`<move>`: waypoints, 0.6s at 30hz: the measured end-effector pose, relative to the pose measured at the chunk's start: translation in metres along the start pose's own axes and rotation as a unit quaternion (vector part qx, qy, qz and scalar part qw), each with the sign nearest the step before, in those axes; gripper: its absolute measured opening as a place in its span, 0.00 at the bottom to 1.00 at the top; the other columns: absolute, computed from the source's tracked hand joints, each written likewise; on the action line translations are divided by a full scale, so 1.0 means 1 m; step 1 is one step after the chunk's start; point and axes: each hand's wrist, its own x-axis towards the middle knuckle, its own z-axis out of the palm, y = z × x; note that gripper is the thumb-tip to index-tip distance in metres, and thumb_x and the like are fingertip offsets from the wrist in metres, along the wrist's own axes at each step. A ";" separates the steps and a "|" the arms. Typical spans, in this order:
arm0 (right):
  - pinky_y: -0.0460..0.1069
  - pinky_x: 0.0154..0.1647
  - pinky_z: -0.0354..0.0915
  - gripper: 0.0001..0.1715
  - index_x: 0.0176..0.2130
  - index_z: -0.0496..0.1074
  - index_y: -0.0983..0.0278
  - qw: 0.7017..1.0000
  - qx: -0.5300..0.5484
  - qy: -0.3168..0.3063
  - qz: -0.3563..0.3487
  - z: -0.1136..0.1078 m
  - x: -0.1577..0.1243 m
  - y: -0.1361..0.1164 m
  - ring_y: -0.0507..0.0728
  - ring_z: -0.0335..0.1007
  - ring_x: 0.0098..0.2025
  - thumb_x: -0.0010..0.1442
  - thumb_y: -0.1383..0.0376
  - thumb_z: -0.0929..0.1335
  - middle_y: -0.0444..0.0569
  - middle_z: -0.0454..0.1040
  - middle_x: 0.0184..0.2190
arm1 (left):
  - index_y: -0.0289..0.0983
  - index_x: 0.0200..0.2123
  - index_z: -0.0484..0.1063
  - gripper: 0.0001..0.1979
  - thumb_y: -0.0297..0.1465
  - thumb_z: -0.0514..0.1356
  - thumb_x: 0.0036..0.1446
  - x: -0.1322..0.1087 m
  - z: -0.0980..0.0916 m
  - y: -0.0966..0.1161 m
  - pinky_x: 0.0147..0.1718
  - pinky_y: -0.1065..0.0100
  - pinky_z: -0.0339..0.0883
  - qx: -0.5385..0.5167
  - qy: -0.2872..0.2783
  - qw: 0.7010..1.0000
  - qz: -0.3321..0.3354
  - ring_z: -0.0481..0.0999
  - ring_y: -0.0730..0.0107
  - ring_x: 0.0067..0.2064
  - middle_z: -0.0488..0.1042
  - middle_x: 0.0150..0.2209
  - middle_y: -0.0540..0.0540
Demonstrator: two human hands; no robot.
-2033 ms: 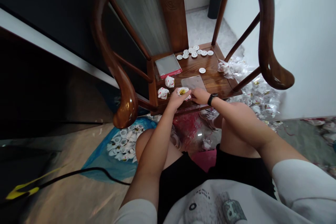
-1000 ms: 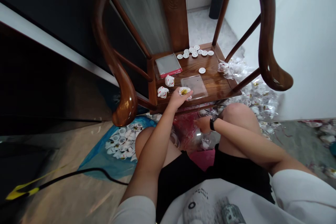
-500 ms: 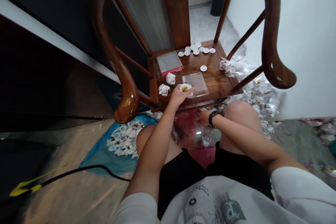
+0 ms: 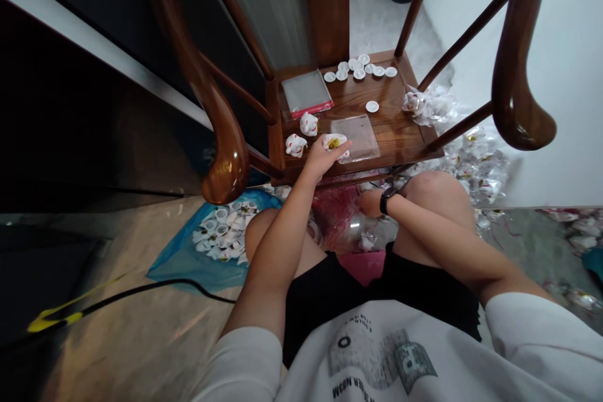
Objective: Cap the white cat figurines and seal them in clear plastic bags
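My left hand (image 4: 320, 161) is closed around a small white cat figurine (image 4: 333, 142) with a gold patch, at the front edge of the wooden chair seat (image 4: 391, 129). Flat on the seat, just right of this figurine, lies a clear plastic bag (image 4: 362, 135). Two more white cat figurines with red markings, one behind (image 4: 309, 124) and one nearer (image 4: 296, 146), sit left of the hand. My right hand (image 4: 372, 203), below the seat's front edge, is beside a pink plastic bag (image 4: 336, 204); its fingertips are hidden, so I cannot see what it holds.
Several white discs (image 4: 359, 74) lie at the seat's back, with a single disc (image 4: 372, 107) nearer. A stack of clear bags (image 4: 307, 93) rests at back left. Wrapped figurines (image 4: 480, 160) pile up on the right. A blue bag (image 4: 176, 260) holds white pieces. Curved armrests flank the seat.
The view has shifted, so the chair sits slightly higher in the picture. My left hand keeps the figurine at the same place on the seat. The right hand stays low, below the seat edge.
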 end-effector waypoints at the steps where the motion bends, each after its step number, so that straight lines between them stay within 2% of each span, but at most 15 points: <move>1: 0.56 0.49 0.75 0.08 0.46 0.81 0.65 1.000 -0.008 -0.023 0.002 -0.005 0.000 0.004 0.62 0.80 0.46 0.65 0.68 0.74 0.58 0.82 0.45 | 0.35 0.43 0.77 0.27 0.45 0.79 0.46 0.000 0.000 0.001 0.45 0.65 0.73 -0.008 0.000 1.000 0.001 0.79 0.65 0.41 0.80 0.40 0.46; 2: 0.55 0.48 0.73 0.09 0.44 0.82 0.65 0.999 -0.017 -0.039 -0.001 -0.010 -0.001 0.008 0.64 0.80 0.45 0.62 0.72 0.74 0.59 0.83 0.43 | 0.35 0.43 0.77 0.26 0.45 0.78 0.47 0.000 0.000 0.001 0.46 0.65 0.73 -0.015 0.001 1.000 0.002 0.79 0.65 0.41 0.80 0.40 0.46; 4: 0.54 0.50 0.71 0.18 0.49 0.82 0.66 0.999 -0.028 -0.034 -0.025 -0.022 -0.003 0.017 0.65 0.80 0.47 0.61 0.75 0.71 0.60 0.84 0.44 | 0.35 0.43 0.77 0.25 0.43 0.78 0.48 0.000 0.000 0.002 0.49 0.64 0.72 -0.025 0.005 1.000 0.004 0.79 0.65 0.43 0.79 0.40 0.46; 6: 0.52 0.52 0.68 0.24 0.55 0.80 0.64 0.997 -0.028 0.003 -0.069 -0.035 -0.006 0.026 0.62 0.79 0.49 0.61 0.75 0.69 0.57 0.84 0.48 | 0.36 0.43 0.77 0.24 0.41 0.79 0.48 0.000 0.000 0.003 0.52 0.62 0.72 -0.030 0.007 1.000 0.007 0.79 0.63 0.45 0.78 0.40 0.47; 8: 0.51 0.50 0.68 0.21 0.51 0.81 0.64 0.991 -0.016 0.046 -0.126 -0.048 -0.013 0.032 0.60 0.78 0.47 0.61 0.74 0.68 0.54 0.84 0.46 | 0.36 0.43 0.77 0.25 0.37 0.81 0.45 0.001 0.000 0.003 0.54 0.61 0.71 -0.031 0.001 0.999 0.010 0.79 0.61 0.48 0.78 0.41 0.47; 10: 0.51 0.48 0.69 0.14 0.46 0.81 0.63 0.979 0.021 0.111 -0.172 -0.059 -0.022 0.034 0.58 0.76 0.41 0.63 0.70 0.68 0.52 0.82 0.41 | 0.36 0.44 0.78 0.28 0.32 0.82 0.40 0.001 0.000 0.005 0.57 0.59 0.70 -0.027 -0.014 0.999 0.017 0.78 0.57 0.52 0.77 0.42 0.47; 12: 0.52 0.46 0.70 0.15 0.50 0.79 0.62 0.952 0.079 0.229 -0.185 -0.068 -0.031 0.033 0.58 0.73 0.39 0.67 0.61 0.70 0.51 0.79 0.41 | 0.35 0.46 0.78 0.31 0.29 0.83 0.37 0.000 0.000 0.007 0.59 0.57 0.69 -0.011 -0.035 0.999 0.036 0.77 0.52 0.55 0.78 0.44 0.45; 14: 0.54 0.48 0.72 0.27 0.61 0.73 0.60 0.911 0.136 0.352 -0.167 -0.072 -0.036 0.029 0.60 0.74 0.43 0.69 0.51 0.70 0.52 0.77 0.47 | 0.35 0.48 0.79 0.31 0.29 0.82 0.39 -0.002 0.002 0.010 0.61 0.55 0.68 0.017 -0.053 0.996 0.072 0.76 0.47 0.58 0.78 0.47 0.43; 15: 0.56 0.50 0.73 0.34 0.66 0.70 0.60 0.892 0.153 0.393 -0.159 -0.073 -0.037 0.027 0.61 0.74 0.48 0.68 0.47 0.70 0.54 0.76 0.52 | 0.35 0.49 0.79 0.30 0.30 0.81 0.41 -0.004 0.004 0.011 0.62 0.55 0.68 0.035 -0.062 0.993 0.096 0.75 0.46 0.60 0.78 0.48 0.42; 16: 0.58 0.53 0.74 0.39 0.68 0.67 0.60 0.881 0.163 0.416 -0.155 -0.072 -0.036 0.025 0.63 0.73 0.52 0.68 0.44 0.70 0.56 0.74 0.56 | 0.35 0.49 0.79 0.29 0.32 0.81 0.43 -0.005 0.007 0.012 0.63 0.54 0.67 0.055 -0.072 0.989 0.121 0.75 0.45 0.61 0.78 0.49 0.42; 18: 0.61 0.59 0.73 0.45 0.71 0.63 0.60 0.879 0.172 0.417 -0.156 -0.068 -0.031 0.021 0.67 0.70 0.60 0.67 0.40 0.69 0.59 0.71 0.62 | 0.37 0.51 0.79 0.27 0.34 0.79 0.47 -0.008 0.012 0.011 0.64 0.54 0.65 0.087 -0.089 0.980 0.158 0.73 0.44 0.62 0.77 0.52 0.40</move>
